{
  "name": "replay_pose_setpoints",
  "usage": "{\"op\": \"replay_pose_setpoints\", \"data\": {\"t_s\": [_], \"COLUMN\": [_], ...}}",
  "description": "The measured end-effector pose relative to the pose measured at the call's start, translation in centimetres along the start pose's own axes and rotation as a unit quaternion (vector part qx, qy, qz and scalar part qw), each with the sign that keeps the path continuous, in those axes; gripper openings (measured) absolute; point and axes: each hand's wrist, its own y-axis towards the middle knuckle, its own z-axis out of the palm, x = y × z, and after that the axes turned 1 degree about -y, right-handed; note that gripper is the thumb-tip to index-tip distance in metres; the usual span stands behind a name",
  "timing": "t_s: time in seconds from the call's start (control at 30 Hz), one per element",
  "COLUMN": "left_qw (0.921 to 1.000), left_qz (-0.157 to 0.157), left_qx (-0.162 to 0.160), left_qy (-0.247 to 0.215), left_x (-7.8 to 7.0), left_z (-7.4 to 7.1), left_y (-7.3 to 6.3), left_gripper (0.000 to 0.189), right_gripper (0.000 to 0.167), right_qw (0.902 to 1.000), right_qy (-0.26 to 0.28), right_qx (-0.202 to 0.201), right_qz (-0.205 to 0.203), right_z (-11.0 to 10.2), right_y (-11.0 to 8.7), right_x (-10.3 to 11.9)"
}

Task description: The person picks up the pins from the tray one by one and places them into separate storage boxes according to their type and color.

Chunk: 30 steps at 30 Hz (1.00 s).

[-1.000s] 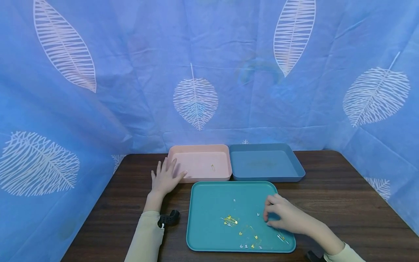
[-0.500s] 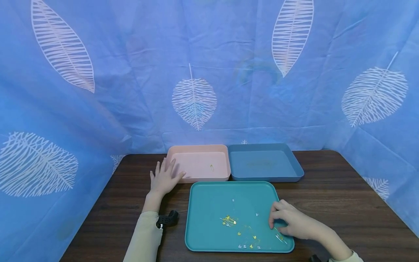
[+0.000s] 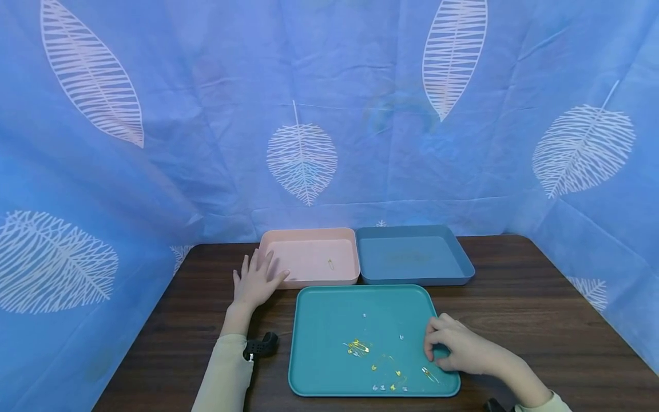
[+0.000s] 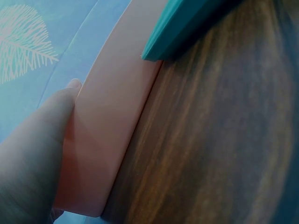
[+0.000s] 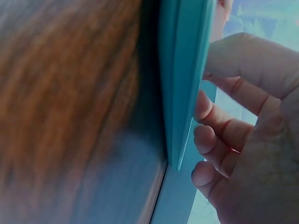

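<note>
My left hand [image 3: 253, 286], fingers spread, rests on the left rim of the pink tray [image 3: 309, 283]; its thumb lies at the near rim in the left wrist view. One gold safety pin [image 3: 331, 264] lies in that tray. My right hand [image 3: 455, 346] is low over the right side of the teal tray [image 3: 329, 303], its fingers bent and the thumb and index tips close together. Whether a pin is between them is hidden; the tray's edge covers the tips in the right wrist view. Just below them lie gold and silver safety pins [image 3: 429, 375]. A heap of pins [image 3: 357, 347] is left of centre.
A blue tray [image 3: 412, 260] adjoins the pink one at the back right. More gold and silver pins [image 3: 393, 387] are scattered along the teal tray's near part. The dark wooden table [image 3: 515, 309] surrounds the trays, with a blue leaf-patterned cloth [image 3: 360, 171] behind.
My right hand has moved right and nearer to me, toward the pins at the tray's right side, and its thumb and index have drawn closer together. My left hand has stayed put.
</note>
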Motion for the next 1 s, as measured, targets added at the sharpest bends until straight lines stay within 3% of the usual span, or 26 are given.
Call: {"op": "replay_pose_setpoints", "data": {"t_s": [0.33,1.0], "left_qw": [1.0,1.0], "left_qz": [0.002,0.001], "left_qx": [0.005,0.0], "left_qy": [-0.003,0.004], "left_x": [0.1,0.0], "left_z": [-0.2,0.0], "left_y": [0.0,0.0], "left_gripper": [0.085,0.085], "right_gripper": [0.028,0.034], "right_qw": [0.9995,0.9941], "right_qy": [-0.017,-0.083], "right_qx": [0.007,-0.064], "right_qz": [0.027,-0.029], "right_z": [-0.1,-0.3], "right_y": [0.4,1.7], "right_x": [0.4,0.9]}}
